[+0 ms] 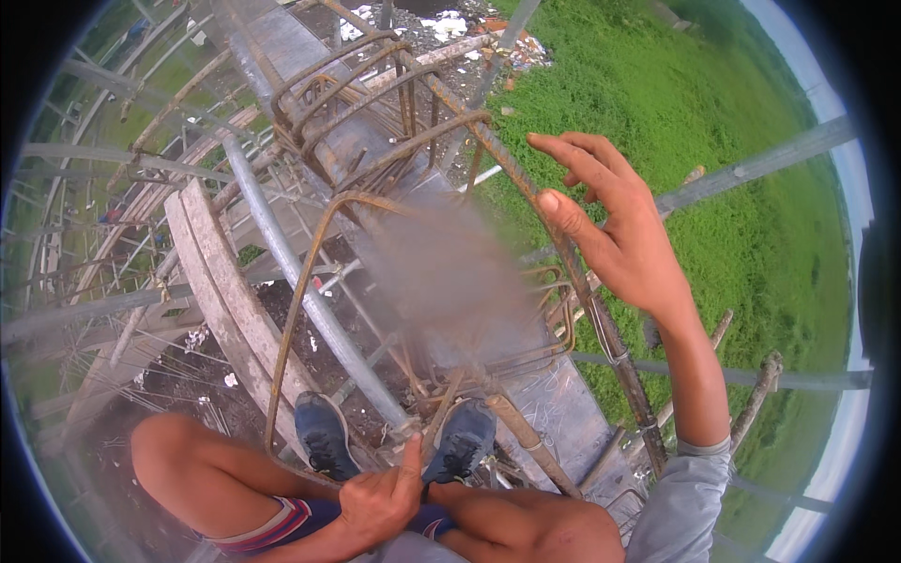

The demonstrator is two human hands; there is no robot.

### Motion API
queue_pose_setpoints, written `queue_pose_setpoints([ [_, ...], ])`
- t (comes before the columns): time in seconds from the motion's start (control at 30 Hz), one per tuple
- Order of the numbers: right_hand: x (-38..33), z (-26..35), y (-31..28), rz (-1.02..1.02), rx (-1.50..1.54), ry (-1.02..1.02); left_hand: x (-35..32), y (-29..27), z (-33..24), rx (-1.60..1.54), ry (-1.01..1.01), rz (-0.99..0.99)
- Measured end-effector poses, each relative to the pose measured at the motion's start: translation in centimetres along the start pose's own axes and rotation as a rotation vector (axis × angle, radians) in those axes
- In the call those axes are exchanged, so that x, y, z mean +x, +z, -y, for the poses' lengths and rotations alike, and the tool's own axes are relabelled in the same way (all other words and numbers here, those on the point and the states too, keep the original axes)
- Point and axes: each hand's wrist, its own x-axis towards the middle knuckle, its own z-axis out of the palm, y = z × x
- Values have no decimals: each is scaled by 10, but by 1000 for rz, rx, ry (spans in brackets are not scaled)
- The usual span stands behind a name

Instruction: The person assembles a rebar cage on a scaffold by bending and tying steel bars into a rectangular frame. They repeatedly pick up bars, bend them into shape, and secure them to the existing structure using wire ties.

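Note:
Low in front of me, my left hand (380,497) has its fingers curled and one digit pointing up. A bent, rusty rebar stirrup (298,305) runs down into its grip. My right hand (610,225) is raised on the right, fingers apart and holding nothing. Just left of its fingertips slants a long rusty rebar rod (540,202), with thin wire (601,328) wound on it lower down. Several more stirrups (375,103) hang around the rods farther away. A blurred grey smudge hides the middle of the view.
My shoes (324,436) rest among poles, high above the ground. A metal pipe (300,267) and curved boards (221,281) lie left. Grey formwork panels (554,413) run beneath the rebar. A scaffold pipe (760,164) crosses at right above green grass (694,84).

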Motion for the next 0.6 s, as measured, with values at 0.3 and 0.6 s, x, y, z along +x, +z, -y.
queue_pose_setpoints([
  [0.3, 31, -37, 51, 336, 979, 505, 59, 11, -19, 18, 17, -58],
  [0.6, 32, -42, 47, 306, 767, 397, 69, -42, 45, -14, 440, 42],
])
